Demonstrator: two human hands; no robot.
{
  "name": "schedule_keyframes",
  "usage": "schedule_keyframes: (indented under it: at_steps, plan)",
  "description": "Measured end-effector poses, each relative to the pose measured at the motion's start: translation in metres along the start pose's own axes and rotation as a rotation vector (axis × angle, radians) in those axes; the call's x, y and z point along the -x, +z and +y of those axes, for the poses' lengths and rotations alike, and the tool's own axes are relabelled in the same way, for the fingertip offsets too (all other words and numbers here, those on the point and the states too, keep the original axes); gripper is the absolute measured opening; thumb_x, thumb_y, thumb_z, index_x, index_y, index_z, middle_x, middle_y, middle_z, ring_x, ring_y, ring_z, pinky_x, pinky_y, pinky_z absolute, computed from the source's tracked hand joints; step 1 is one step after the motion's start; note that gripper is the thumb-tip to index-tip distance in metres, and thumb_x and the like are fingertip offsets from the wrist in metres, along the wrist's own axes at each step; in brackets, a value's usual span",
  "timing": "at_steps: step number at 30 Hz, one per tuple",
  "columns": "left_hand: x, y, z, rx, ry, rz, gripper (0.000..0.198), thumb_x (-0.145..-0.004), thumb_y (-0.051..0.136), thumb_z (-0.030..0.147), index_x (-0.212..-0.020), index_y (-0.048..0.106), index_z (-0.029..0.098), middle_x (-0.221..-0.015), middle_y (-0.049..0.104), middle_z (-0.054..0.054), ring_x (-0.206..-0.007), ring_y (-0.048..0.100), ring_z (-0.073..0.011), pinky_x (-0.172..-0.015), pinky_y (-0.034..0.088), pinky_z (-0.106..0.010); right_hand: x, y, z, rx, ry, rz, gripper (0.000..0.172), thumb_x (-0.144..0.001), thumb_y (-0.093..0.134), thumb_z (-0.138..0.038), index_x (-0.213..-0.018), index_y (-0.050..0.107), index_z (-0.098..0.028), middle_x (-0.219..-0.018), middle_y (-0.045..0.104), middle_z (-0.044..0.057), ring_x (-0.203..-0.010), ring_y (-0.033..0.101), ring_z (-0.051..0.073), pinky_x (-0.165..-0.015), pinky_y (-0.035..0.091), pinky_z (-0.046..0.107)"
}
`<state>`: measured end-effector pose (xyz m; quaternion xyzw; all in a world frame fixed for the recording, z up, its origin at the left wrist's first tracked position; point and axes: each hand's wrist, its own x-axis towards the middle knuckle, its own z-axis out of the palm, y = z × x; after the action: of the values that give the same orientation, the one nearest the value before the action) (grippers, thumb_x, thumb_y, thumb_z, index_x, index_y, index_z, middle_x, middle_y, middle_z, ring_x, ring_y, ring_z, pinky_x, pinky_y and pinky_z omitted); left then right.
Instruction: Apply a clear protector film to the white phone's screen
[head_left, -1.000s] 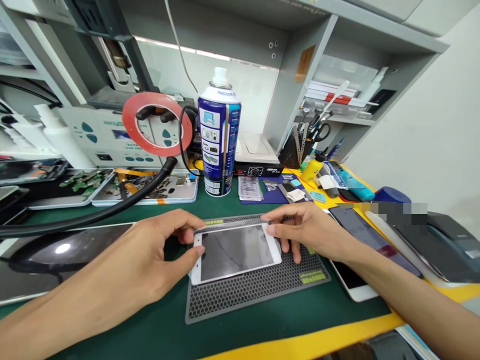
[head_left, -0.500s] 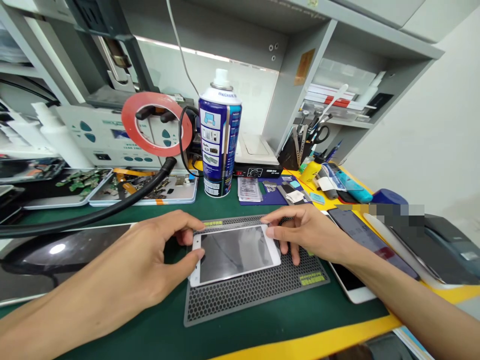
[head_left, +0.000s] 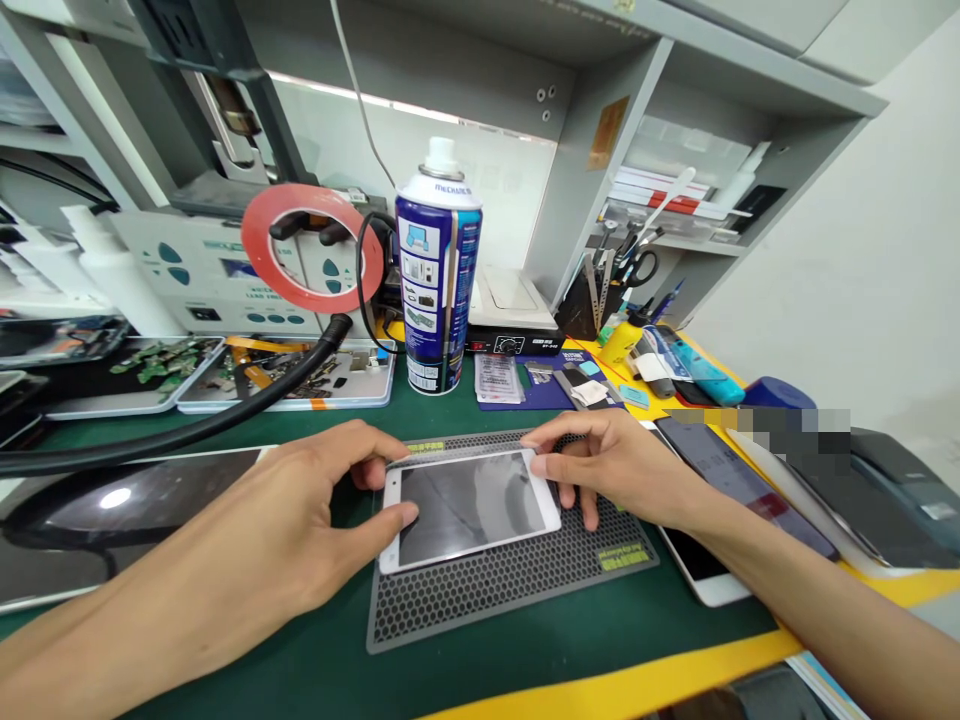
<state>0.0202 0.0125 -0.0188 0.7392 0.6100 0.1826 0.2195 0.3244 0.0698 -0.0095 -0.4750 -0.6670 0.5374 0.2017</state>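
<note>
Head view: white phone (head_left: 469, 505) held flat on a honeycomb mat (head_left: 510, 590).
The left hand (head_left: 300, 520) pinches one end, the right hand (head_left: 622, 465) the other; the mat probably stops sliding.

A blue-and-white spray can (head_left: 437, 280) stands upright at the back of the green bench. A red tape ring (head_left: 311, 247) hangs to its left, above a parts tray (head_left: 300, 404) that a black hose (head_left: 187, 425) crosses. Scissors (head_left: 643, 265) stand in a holder to the right, and a dark tablet (head_left: 135, 500) lies flat at the left.

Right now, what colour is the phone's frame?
The phone has a white frame around a dark screen; head view shows it best.
</note>
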Motion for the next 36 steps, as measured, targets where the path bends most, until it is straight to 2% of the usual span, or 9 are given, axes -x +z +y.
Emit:
schedule_keyframes:
  at_steps: [11, 20, 27, 36]
  plan:
    - [0.0, -0.001, 0.002, -0.019, 0.005, 0.002, 0.046, -0.084, 0.061, 0.066, -0.115, 0.065, 0.032, -0.081, 0.065, 0.001, -0.045, 0.043, -0.0119, -0.04, 0.03, -0.026, -0.002, 0.001, 0.002, 0.0, 0.016, 0.021, 0.046, -0.082, 0.079, -0.051, -0.112, 0.075, -0.017, -0.062, 0.065, 0.0, -0.045, 0.061, 0.013, -0.037, 0.053, 0.023]
    - [0.002, -0.003, 0.007, -0.015, 0.015, 0.007, 0.041, -0.085, 0.06, 0.062, -0.11, 0.066, 0.03, -0.082, 0.067, -0.001, -0.058, 0.057, -0.0179, -0.046, 0.035, -0.028, -0.002, 0.003, 0.002, 0.018, 0.044, 0.026, 0.045, -0.083, 0.079, -0.05, -0.112, 0.074, -0.016, -0.059, 0.064, -0.001, -0.04, 0.057, 0.011, -0.036, 0.054, 0.022]
    - [0.001, -0.005, 0.009, -0.026, 0.007, -0.015, 0.041, -0.086, 0.06, 0.061, -0.111, 0.066, 0.03, -0.088, 0.068, -0.001, -0.063, 0.059, -0.0185, -0.048, 0.035, -0.028, -0.002, 0.003, 0.004, 0.025, 0.048, 0.036, 0.049, -0.082, 0.079, -0.052, -0.113, 0.073, -0.015, -0.057, 0.064, -0.002, -0.039, 0.056, 0.011, -0.035, 0.052, 0.021]
    - [0.002, -0.007, 0.012, -0.006, 0.019, -0.01, 0.039, -0.086, 0.06, 0.06, -0.11, 0.068, 0.029, -0.081, 0.067, -0.002, -0.071, 0.064, -0.0225, -0.051, 0.038, -0.028, -0.003, 0.005, -0.001, 0.052, 0.061, 0.041, 0.049, -0.082, 0.08, -0.051, -0.114, 0.073, -0.015, -0.057, 0.064, -0.002, -0.038, 0.055, 0.011, -0.035, 0.054, 0.022]
